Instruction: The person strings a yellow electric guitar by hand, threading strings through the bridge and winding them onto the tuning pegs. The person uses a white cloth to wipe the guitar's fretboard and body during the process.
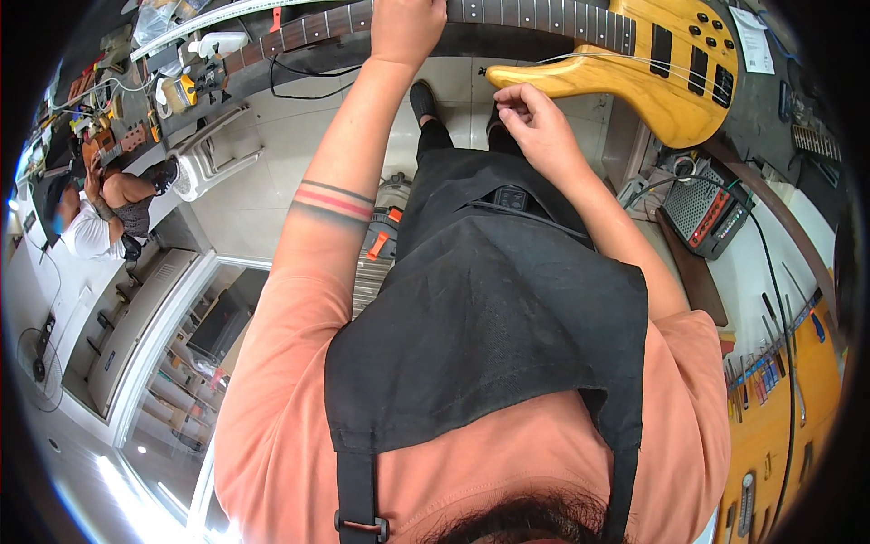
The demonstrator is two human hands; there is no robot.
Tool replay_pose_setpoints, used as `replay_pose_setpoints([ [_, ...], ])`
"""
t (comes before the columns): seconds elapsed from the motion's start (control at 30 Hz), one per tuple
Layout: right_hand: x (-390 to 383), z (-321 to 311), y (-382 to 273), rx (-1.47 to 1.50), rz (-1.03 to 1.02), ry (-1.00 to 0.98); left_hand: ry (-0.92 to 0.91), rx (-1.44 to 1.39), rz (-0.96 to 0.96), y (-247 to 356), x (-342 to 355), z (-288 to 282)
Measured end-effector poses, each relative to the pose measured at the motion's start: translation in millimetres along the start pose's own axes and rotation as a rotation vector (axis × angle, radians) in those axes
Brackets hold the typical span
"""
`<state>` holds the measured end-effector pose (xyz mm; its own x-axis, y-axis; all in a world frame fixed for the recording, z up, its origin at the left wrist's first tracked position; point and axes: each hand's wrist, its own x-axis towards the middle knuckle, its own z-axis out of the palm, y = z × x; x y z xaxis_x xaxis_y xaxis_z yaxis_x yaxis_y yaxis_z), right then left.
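Note:
My left hand [407,25] grips the dark fretted neck [544,18] of an electric bass guitar at the top edge; its fingertips are cut off by the frame. The yellow wooden body [671,109], with dark pickups and several knobs, lies at upper right, and thin strings run loosely across it. My right hand [524,116] hovers just below the body's pointed horn, its fingers loosely curled and apart, with nothing visible in them.
A cluttered bench [181,91] holds tools and bottles at upper left. Another person [91,222] handles a small guitar beside a white stool [217,163]. An amplifier [702,204], a cable and a wall tool board [761,453] are to my right.

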<state>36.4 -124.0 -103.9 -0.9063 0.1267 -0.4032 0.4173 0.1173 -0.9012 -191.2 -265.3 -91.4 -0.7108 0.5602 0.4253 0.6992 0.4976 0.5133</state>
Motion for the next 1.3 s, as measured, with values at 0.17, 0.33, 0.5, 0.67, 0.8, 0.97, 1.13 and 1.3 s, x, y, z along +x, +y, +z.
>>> replay_pose_setpoints([
  [0.17,-1,5,-1,-0.029,-0.044,0.037,-0.07,0.055,0.012,9,-14,-5],
  [0.33,-1,5,-3,-0.037,-0.046,0.012,-0.122,0.045,0.026,19,-44,-16],
  [0.5,-2,6,-3,-0.071,-0.075,0.0,-0.12,-0.044,-0.029,28,-94,-15],
  [0.67,3,10,7,0.017,-0.024,-0.035,-0.183,-0.279,-0.295,62,-126,-18],
  [0.8,8,13,5,0.107,-0.004,-0.029,-0.18,-0.533,-0.455,81,-129,-17],
  [0.97,13,12,1,0.081,0.004,-0.005,-0.022,-0.365,-0.276,59,-106,-8],
  [1.13,8,12,-2,-0.017,0.004,-0.026,0.09,-0.172,-0.009,33,-48,-3],
  [1.3,7,15,7,-0.02,-0.018,-0.011,0.018,-0.069,0.086,15,-18,10],
])
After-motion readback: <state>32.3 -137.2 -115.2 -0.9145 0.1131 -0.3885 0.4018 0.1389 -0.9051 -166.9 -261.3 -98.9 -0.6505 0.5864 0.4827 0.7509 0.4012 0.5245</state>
